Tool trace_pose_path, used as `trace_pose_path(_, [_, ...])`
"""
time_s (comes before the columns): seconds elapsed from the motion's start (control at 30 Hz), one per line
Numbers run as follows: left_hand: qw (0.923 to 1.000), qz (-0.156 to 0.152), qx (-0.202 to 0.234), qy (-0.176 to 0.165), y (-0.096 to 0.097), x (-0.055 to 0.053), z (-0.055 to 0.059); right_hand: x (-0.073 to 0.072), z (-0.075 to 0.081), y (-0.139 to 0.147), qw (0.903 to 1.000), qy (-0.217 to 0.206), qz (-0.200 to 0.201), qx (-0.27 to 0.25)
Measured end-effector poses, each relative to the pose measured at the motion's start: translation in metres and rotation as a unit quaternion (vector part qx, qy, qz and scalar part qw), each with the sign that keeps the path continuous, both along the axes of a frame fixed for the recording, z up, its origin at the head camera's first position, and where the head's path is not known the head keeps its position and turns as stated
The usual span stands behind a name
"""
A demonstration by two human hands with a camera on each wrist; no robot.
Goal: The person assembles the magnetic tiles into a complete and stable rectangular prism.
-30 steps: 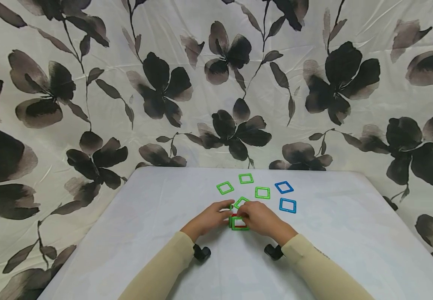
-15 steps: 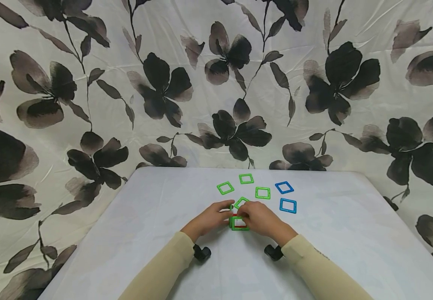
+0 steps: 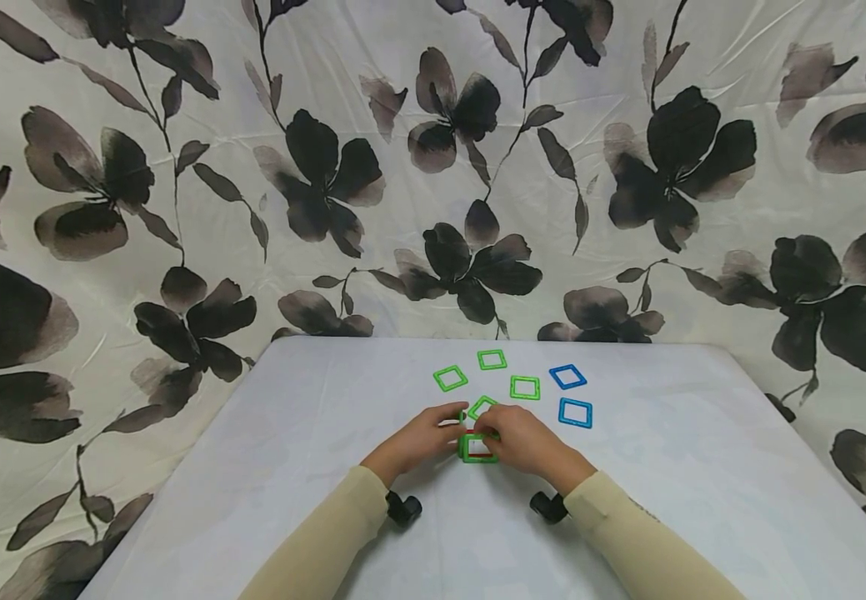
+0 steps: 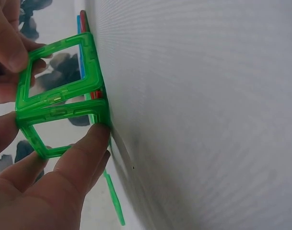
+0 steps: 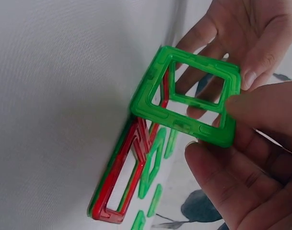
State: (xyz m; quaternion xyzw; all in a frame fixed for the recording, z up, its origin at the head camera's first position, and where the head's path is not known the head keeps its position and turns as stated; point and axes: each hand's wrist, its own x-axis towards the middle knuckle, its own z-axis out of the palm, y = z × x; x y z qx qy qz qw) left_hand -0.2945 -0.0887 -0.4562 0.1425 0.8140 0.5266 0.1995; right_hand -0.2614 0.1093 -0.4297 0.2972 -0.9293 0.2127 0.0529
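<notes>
Green square magnetic tiles, open in the middle, stand joined at an edge between my two hands. In the left wrist view, one green tile (image 4: 93,62) meets a second green tile (image 4: 59,113) at an angle. My left hand (image 3: 423,435) holds the second tile, its thumb at the shared corner and fingers along the far and lower edges. My right hand (image 3: 528,439) pinches the first tile by its outer edge, as the right wrist view shows. A red tile (image 5: 112,179) stands beside these at the table, with green behind it. The fingers hide part of the build.
Beyond the hands, several green tiles lie flat, including one green tile (image 3: 493,369) at the back. Two blue tiles, a nearer blue tile (image 3: 563,412) and a farther one, lie to the right. A floral cloth (image 3: 395,192) hangs behind the white table (image 3: 290,392).
</notes>
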Motion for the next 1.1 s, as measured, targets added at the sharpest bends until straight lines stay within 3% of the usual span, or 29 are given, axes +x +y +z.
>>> trace_pose_path(0.27, [1.0, 0.0, 0.008, -0.003, -0.001, -0.002, -0.003, -0.001, 0.005, 0.008, 0.9999, 0.002, -0.012, -0.002])
trace_pose_path(0.63, [0.9999, 0.005, -0.005, -0.01, -0.001, -0.003, -0.002, -0.009, 0.01, 0.032, 0.9963, -0.036, -0.077, 0.013])
trace_pose_path(1.1, [0.9999, 0.001, -0.012, -0.01, -0.002, -0.001, -0.002, -0.028, -0.001, 0.077, 0.9919, -0.023, -0.107, 0.063])
